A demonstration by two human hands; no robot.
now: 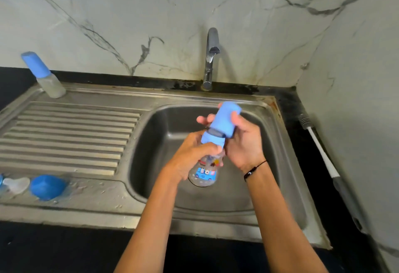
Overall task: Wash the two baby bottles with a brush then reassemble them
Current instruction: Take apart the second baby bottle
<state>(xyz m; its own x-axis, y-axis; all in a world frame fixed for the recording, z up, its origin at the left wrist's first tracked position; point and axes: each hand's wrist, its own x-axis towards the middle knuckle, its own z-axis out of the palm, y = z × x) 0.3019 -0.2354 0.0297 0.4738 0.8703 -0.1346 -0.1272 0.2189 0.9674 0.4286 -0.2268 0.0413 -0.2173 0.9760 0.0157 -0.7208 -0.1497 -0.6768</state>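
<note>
Both hands grip one baby bottle (205, 172) over the sink basin (269, 165): the left hand (192, 154) is wrapped round its printed body just under the collar, and the right hand (241, 141) is curled round the blue cap (224, 121). Judging by the parted rim, the cap is coming off or going on; which, I cannot tell. A second capped bottle (44, 75) stands at the drainboard's far corner. The bottle brush (319, 149) lies on the bench to the right, so brushing would call for freeing the right hand.
</note>
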